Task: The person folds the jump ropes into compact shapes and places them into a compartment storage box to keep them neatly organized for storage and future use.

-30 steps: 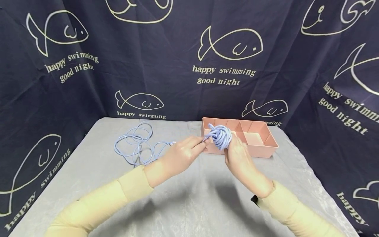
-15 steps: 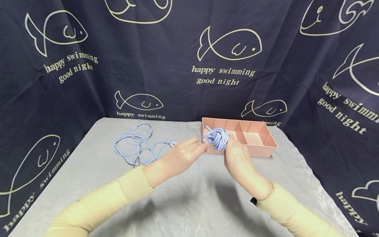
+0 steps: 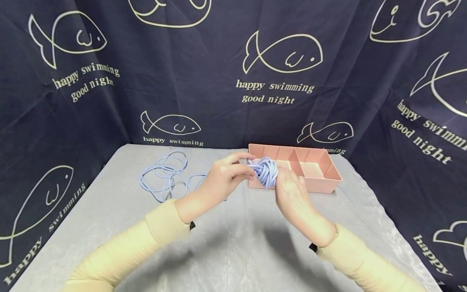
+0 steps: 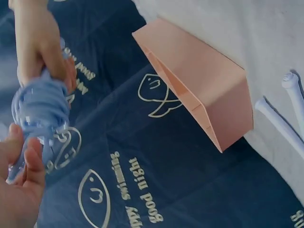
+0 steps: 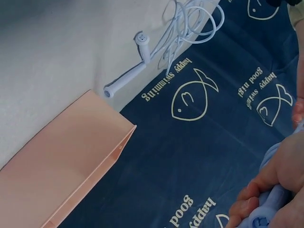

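Observation:
A light blue jump rope, its cord wound into a thick ball, is held up in front of the pink box. My right hand grips its handles below the windings; one handle end pokes out of the fist in the right wrist view. On the other side, my left hand reaches the ball with thumb and fingertips. In the left wrist view, the left hand pinches a piece of the cord just beside the windings. A second blue jump rope lies in loose loops at the left.
The pink box, split by a divider, stands at the back right of the grey-covered table. Two handles of the loose rope lie near it in the right wrist view. Dark blue fish-print cloth hangs behind and at both sides.
My left hand has turned and lifted its fingers against the wound ball. The ball has shifted slightly left, and its upright loop of cord is now down among the left fingers.

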Tool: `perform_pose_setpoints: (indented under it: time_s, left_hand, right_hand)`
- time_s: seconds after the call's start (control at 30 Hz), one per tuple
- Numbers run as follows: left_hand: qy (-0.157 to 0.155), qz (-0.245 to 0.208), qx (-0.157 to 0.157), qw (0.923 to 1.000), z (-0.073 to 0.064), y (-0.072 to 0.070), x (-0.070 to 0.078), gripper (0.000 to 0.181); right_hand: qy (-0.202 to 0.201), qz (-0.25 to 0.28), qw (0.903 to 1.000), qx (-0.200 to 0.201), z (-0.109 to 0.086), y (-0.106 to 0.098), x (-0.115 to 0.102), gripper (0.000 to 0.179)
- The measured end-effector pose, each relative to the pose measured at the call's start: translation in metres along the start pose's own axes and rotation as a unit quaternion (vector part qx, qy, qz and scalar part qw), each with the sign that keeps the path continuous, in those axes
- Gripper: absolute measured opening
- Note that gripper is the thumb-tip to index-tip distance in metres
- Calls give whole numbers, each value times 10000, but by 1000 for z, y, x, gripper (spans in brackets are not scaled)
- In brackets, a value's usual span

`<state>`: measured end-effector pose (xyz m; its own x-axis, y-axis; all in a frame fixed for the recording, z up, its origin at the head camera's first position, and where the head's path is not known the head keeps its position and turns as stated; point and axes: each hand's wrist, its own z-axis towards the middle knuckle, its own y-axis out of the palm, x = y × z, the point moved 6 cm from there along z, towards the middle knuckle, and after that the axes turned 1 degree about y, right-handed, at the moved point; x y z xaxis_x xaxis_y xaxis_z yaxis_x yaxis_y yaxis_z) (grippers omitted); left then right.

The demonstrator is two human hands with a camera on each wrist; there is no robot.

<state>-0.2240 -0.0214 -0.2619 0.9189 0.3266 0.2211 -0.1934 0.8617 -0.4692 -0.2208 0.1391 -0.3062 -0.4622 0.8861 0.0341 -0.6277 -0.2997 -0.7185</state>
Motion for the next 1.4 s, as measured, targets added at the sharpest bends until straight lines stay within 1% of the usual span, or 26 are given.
perform_pose_setpoints:
  time_s: [0.13, 0.23, 0.3, 0.37, 0.47, 0.53, 0.6, 0.63, 0.67, 0.7, 0.73, 0.77, 0.8, 0.87, 0.93, 1.0, 1.03, 1.13, 1.23, 1.3, 1.37, 1.4]
  left_hand:
    - [-289, -197, -235, 9991, 2, 0, -7, 14]
    - [-489, -153, -382, 9980, 2, 1, -9, 25]
    - [-638, -132, -404, 9971, 2, 1, -10, 31]
    - [-725, -31, -388, 9966, 2, 2, -10, 31]
    - [-651, 124, -388, 9970, 1, 4, -8, 25]
    - [-589, 200, -416, 9972, -1, 5, -7, 25]
    - [-621, 200, -490, 9967, -2, 6, -7, 28]
    - [-727, 124, -551, 9957, -3, 7, -9, 28]
    - [-884, -58, -632, 9941, -4, 7, -11, 28]
    - [-1097, -328, -726, 9908, -4, 8, -13, 27]
    - [-1359, -624, -829, 9853, -5, 9, -16, 26]
    - [-1662, -967, -930, 9769, -5, 9, -19, 24]
    - [-1986, -1346, -1014, 9655, -6, 10, -22, 23]
    - [-2566, -2086, -1172, 9364, -7, 12, -27, 21]
    - [-2996, -2684, -1328, 9058, -8, 14, -30, 20]
    - [-3283, -3170, -1487, 8772, -9, 15, -31, 20]
    - [-3364, -3402, -1563, 8641, -10, 16, -32, 21]
    - [-3478, -4008, -1745, 8294, -12, 16, -32, 26]
    - [-3609, -4358, -1840, 8037, -16, 17, -36, 30]
    - [-3833, -4434, -1789, 7902, -17, 20, -37, 29]
    - [-4072, -4418, -1659, 7820, -19, 22, -39, 28]
    - [-4160, -4392, -1553, 7810, -19, 23, -39, 28]
  right_hand:
    - [-60, -9, 9998, -173, -1, -1, -1, 16]
    - [-55, -11, 9996, -279, -1, -2, -2, 16]
    - [-54, 30, 9993, -363, 0, -2, -3, 18]
    - [17, 159, 9988, -470, 1, -2, -4, 19]
    - [-72, 188, 9986, -491, 2, -3, -6, 21]
    - [-186, 147, 9988, -420, 2, -3, -7, 20]
    - [-389, 38, 9987, -325, 1, -5, -9, 19]
    - [-428, 39, 9986, -306, 1, -5, -9, 18]
    - [-456, 45, 9985, -304, 1, -4, -9, 18]
    - [-471, 59, 9984, -319, 0, -4, -9, 17]
    - [-452, 90, 9983, -350, 0, -4, -8, 16]
    - [-414, 117, 9983, -393, 0, -4, -8, 16]
    - [-374, 148, 9983, -430, -1, -3, -7, 16]
    - [-277, 186, 9982, -496, -2, -3, -6, 16]
    - [-218, 212, 9982, -514, -2, -2, -5, 17]
    - [-198, 204, 9984, -482, -2, -3, -4, 17]
    - [-195, 200, 9986, -455, -1, -3, -4, 17]
    - [-181, 206, 9988, -397, -1, -4, -2, 16]
    - [-201, 208, 9989, -362, -1, -5, 0, 15]
    - [-266, 176, 9988, -377, -2, -4, -1, 15]
    - [-325, 183, 9986, -387, -3, -4, -2, 14]
    - [-341, 193, 9984, -400, -3, -4, -3, 14]
